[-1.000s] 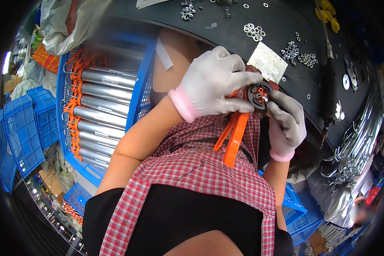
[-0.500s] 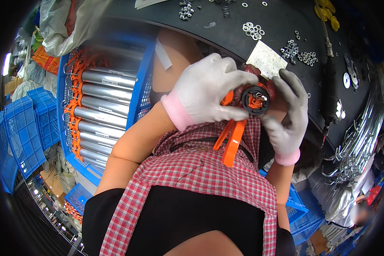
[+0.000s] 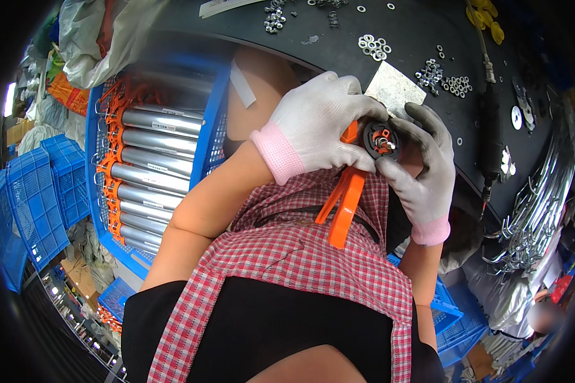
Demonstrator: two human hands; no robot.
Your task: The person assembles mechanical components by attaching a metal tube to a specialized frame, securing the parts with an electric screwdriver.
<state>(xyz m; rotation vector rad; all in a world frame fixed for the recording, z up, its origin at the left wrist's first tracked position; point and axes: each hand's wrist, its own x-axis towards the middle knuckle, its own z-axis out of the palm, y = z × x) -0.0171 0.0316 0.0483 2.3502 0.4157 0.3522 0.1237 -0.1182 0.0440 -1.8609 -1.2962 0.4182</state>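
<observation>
Two gloved hands, left (image 3: 319, 127) and right (image 3: 421, 166), grasping one orange-handled tool (image 3: 348, 191)

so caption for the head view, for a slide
Gloved left hand and right hand hold an orange-handled part above a dark workbench.

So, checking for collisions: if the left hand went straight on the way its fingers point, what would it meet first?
Probably the right hand, just past the black round end of the orange part that the left hand grips; depth is unclear.
</observation>
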